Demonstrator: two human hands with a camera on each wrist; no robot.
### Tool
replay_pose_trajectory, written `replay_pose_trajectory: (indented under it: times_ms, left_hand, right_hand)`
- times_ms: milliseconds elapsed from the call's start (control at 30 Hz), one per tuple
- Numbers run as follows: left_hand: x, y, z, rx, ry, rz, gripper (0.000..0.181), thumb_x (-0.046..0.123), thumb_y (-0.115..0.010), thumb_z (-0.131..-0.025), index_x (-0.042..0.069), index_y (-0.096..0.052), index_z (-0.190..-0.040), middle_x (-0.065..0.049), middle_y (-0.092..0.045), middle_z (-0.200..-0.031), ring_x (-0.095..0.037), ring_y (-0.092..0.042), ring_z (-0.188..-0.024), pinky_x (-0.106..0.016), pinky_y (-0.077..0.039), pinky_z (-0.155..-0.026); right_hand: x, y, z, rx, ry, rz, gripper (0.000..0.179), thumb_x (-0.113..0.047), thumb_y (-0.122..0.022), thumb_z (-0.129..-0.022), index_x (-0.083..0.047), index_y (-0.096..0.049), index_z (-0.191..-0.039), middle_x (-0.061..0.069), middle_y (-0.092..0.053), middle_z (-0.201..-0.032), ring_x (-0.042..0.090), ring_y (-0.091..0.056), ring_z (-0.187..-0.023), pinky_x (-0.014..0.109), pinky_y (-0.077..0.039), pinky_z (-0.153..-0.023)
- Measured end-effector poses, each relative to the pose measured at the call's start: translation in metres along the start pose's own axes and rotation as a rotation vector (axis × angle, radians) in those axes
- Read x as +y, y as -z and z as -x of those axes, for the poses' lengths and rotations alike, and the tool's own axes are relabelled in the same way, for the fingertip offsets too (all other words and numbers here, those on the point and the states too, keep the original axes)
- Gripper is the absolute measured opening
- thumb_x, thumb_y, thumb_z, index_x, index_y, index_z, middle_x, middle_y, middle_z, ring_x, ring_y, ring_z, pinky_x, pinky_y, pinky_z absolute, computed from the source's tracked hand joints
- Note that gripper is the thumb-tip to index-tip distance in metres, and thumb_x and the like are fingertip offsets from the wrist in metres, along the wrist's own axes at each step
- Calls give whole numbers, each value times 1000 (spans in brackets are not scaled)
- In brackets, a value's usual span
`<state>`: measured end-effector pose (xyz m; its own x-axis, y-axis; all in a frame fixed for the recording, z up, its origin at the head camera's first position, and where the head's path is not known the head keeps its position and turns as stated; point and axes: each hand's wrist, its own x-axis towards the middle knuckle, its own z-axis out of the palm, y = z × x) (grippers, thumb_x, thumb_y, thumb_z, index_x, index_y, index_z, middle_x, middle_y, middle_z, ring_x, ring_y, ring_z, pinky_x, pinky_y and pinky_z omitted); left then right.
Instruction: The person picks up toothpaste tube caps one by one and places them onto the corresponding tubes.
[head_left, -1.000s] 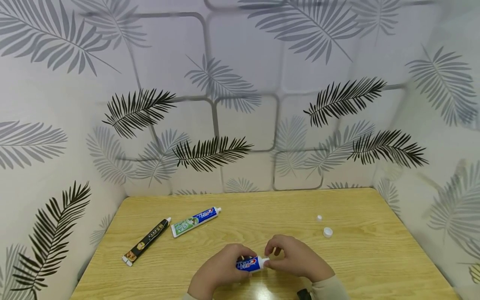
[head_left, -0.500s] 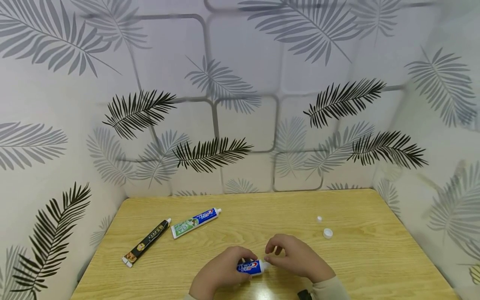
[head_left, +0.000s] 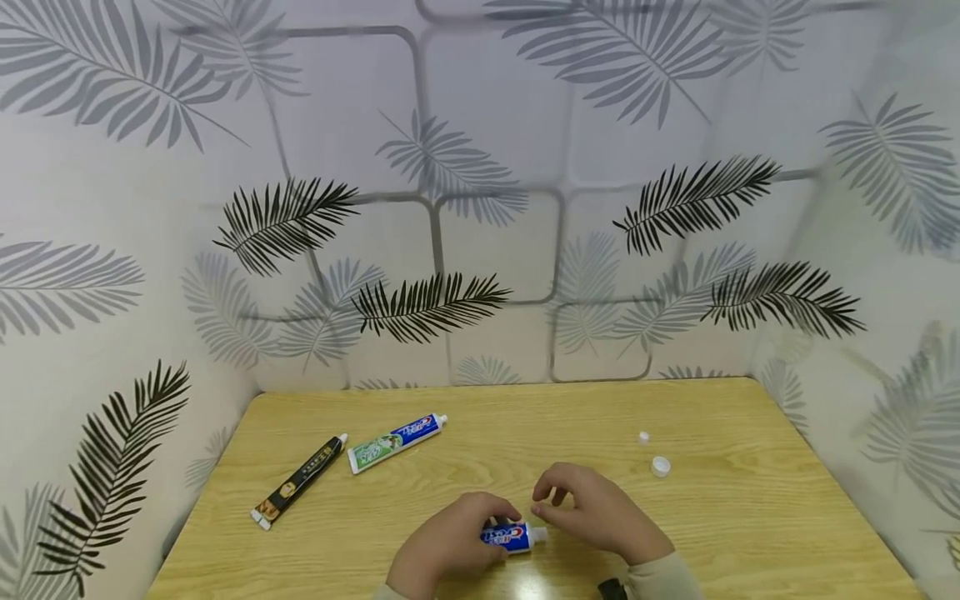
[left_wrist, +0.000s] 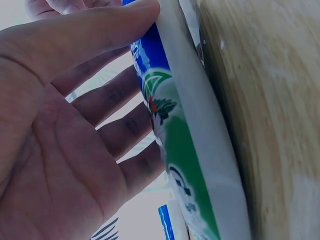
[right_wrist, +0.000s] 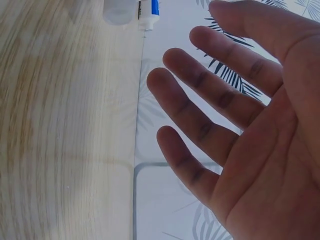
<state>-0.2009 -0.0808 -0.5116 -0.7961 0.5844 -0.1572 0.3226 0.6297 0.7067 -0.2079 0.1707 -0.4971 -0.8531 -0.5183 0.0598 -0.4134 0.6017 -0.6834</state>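
My left hand (head_left: pixel 457 537) holds a blue, green and white toothpaste tube (head_left: pixel 510 537) just above the table near its front. In the left wrist view the thumb presses on the tube's printed side, with the fingers behind it. The tube's white capped end (head_left: pixel 538 534) points right. Beside that end is my right hand (head_left: pixel 596 510), its fingers loosely bent and holding nothing. The right wrist view shows the fingers apart from the white cap (right_wrist: pixel 118 12). A second blue and green toothpaste tube (head_left: pixel 397 443) and a black tube (head_left: pixel 300 482) lie at the left.
Two white caps lie on the wooden table (head_left: pixel 720 517) at the right: a small cap (head_left: pixel 643 437) and a larger cap (head_left: pixel 660 467). A leaf-patterned wall (head_left: pixel 495 250) borders the table at the back and sides.
The right thumb, at the tube's white cap a second ago, is now apart from it. The left hand has shifted the tube slightly right and toward the front edge. The view has shifted slightly.
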Motion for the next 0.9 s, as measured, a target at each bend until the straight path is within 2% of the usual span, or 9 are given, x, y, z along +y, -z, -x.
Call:
replay_pose_trajectory:
  times_ms: [267, 500, 767, 900]
  left_hand:
    - [1, -4, 0, 5, 12, -25, 36, 13, -86, -87, 17, -76, -121, 11, -71, -104, -1, -61, -94, -29, -56, -90]
    - [6, 0, 2, 20, 21, -45, 35, 15, -84, -90, 16, -76, -124, 9, -72, -108, -2, -63, -98, -31, -56, -92]
    - [6, 3, 10, 27, 8, -18, 32, 20, -81, -95, 12, -76, -125, 5, -74, -111, -5, -65, -102, -32, -57, -95]
    - [2, 6, 14, 22, 10, -5, 34, 21, -80, -96, 10, -74, -128, 4, -74, -114, -6, -66, -104, -33, -57, -95]
  right_hand:
    - [2, -1, 5, 24, 7, -3, 7, -34, -71, -103, -27, -73, -103, -14, -70, -107, 6, -65, -93, 40, -59, -82]
    - [9, 6, 10, 76, 10, 33, 10, -35, -71, -104, -26, -72, -105, -12, -71, -109, 5, -64, -92, 38, -58, -80]
    - [23, 24, 25, 146, -92, 121, 13, -34, -72, -103, -23, -74, -108, -10, -71, -112, 4, -64, -90, 28, -53, -74]
    - [29, 31, 31, 189, -113, 148, 12, -34, -73, -102, -25, -74, -109, -8, -72, -114, 9, -65, -94, 34, -56, -78]
